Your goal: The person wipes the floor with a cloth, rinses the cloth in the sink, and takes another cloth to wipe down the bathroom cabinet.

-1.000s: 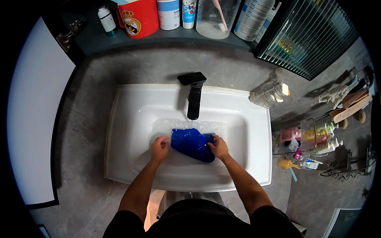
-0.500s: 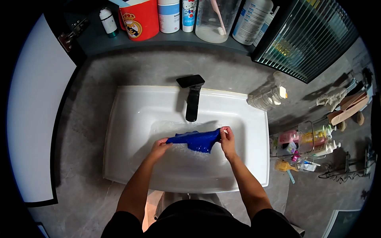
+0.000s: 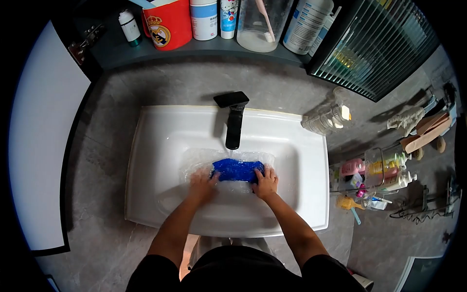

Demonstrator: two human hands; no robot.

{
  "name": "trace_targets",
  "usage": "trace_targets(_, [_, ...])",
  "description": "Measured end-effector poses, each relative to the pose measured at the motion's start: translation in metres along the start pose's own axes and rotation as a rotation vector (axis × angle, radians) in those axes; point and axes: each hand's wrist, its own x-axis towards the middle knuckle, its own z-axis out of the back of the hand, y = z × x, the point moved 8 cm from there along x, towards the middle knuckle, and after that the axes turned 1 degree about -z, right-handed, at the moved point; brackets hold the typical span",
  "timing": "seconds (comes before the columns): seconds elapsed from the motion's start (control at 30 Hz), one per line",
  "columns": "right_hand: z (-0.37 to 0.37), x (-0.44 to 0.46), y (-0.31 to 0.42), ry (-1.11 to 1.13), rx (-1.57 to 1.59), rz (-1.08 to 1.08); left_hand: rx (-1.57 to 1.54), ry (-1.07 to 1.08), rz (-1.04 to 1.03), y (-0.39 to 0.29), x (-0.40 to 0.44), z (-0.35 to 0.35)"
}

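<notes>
A wet blue cloth lies spread low in the white sink, beneath the black faucet, with splashing water around it. My left hand is at the cloth's left end, its fingers smeared by motion, so its grip cannot be made out. At the other end, my right hand holds the cloth's edge, thumb toward the middle and fingers on the far side. Part of the cloth shows below that thumb. A thin stream runs from the spout just above the cloth.
Above the sink, a shelf carries a red mug, a toothpaste tube and a clear cup with a toothbrush. Clear containers stand at the sink's back right corner. A wall rack holds several bottles.
The cloth was lifted and stretched between both hands. Now it is lower in the water and flatter, and my hands have moved closer together and slightly toward me.
</notes>
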Motion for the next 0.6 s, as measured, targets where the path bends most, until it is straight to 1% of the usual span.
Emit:
trace_targets(0.03, [-0.002,0.001,-0.003,-0.024,-0.01,-0.028,0.016,0.056,-0.032,0.001,0.002,-0.003])
trace_targets(0.1, [0.006,-0.003,0.001,-0.045,-0.006,0.081,0.048,0.17,-0.096,0.005,0.007,-0.009])
trace_targets(0.13, [0.013,-0.006,0.005,-0.056,-0.003,0.135,0.051,0.078,-0.088,0.01,0.004,-0.005])
trace_targets(0.2, [0.009,0.0,-0.01,-0.132,0.076,0.023,0.055,-0.105,-0.07,0.013,-0.006,0.009])
trace_targets(0.23, [0.007,0.003,-0.018,-0.171,0.117,-0.033,0.059,-0.1,-0.06,0.011,-0.006,0.015])
trace_targets(0.27, [0.005,0.003,-0.017,-0.188,0.15,0.041,0.062,-0.095,-0.051,0.009,-0.005,0.021])
trace_targets(0.3, [0.007,0.002,-0.017,-0.204,0.119,0.057,0.066,-0.092,-0.043,0.007,-0.004,0.029])
trace_targets(0.37, [0.011,-0.001,-0.018,-0.235,0.055,0.086,0.055,0.059,-0.066,0.014,0.001,0.006])
trace_targets(0.4, [0.012,0.0,-0.021,-0.224,0.179,0.087,0.049,0.134,-0.076,0.014,0.001,0.0])
trace_targets(0.47, [0.013,0.007,-0.023,-0.2,0.429,0.094,-0.331,-0.015,0.023,0.015,0.003,0.008])
trace_targets(0.5, [0.02,0.005,-0.015,-0.233,0.592,0.169,-0.521,-0.091,0.073,0.012,0.005,0.014])
trace_targets(0.57, [0.037,-0.005,0.006,-0.296,0.912,0.315,-0.513,-0.217,-0.021,-0.017,0.012,0.04])
trace_targets(0.6, [0.036,-0.008,0.02,-0.214,1.09,0.376,-0.511,-0.281,-0.066,-0.031,0.014,0.049])
